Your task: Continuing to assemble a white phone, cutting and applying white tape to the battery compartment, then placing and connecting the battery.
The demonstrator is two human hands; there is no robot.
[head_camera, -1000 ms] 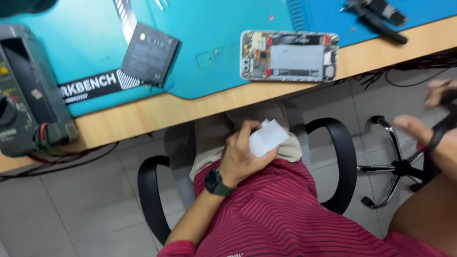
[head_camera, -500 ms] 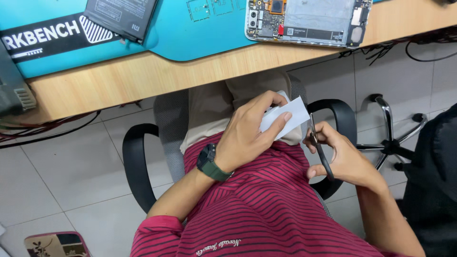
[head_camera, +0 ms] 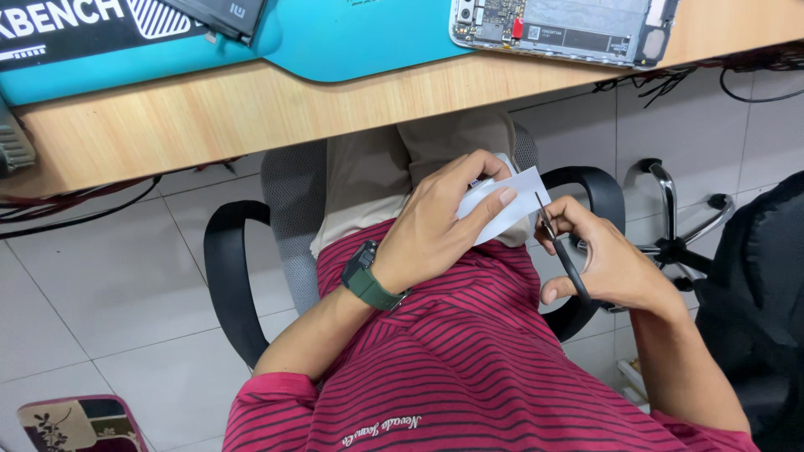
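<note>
The left hand (head_camera: 431,230), with a dark green wristwatch (head_camera: 368,280) on its wrist, is closed around a small white rectangular piece of paper or film (head_camera: 511,209), thumb on top and fingers curled beneath, holding it over the lap just below the edge of the surface. The right hand (head_camera: 607,264) is closed on a pair of slim black-handled scissors (head_camera: 559,243), fingers through the loops; the blades point up toward the right edge of the white piece, their tips just beside it. Whether the blades touch it cannot be told.

Above, the light wooden surface (head_camera: 251,109) carries a teal rubber work mat (head_camera: 360,38). On the mat's upper left lies a black rectangular banner with white lettering and stripes (head_camera: 75,25), and partly over it a flat dark rectangular phone battery (head_camera: 222,12). At the upper right an opened smartphone with a silver frame, exposed circuit board and small red part (head_camera: 561,25) lies flat, overlapping the mat's edge.

The person wears a red shirt with thin dark stripes (head_camera: 469,368) and sits in a black-armed office chair (head_camera: 226,276) on a grey tiled floor (head_camera: 100,301).
</note>
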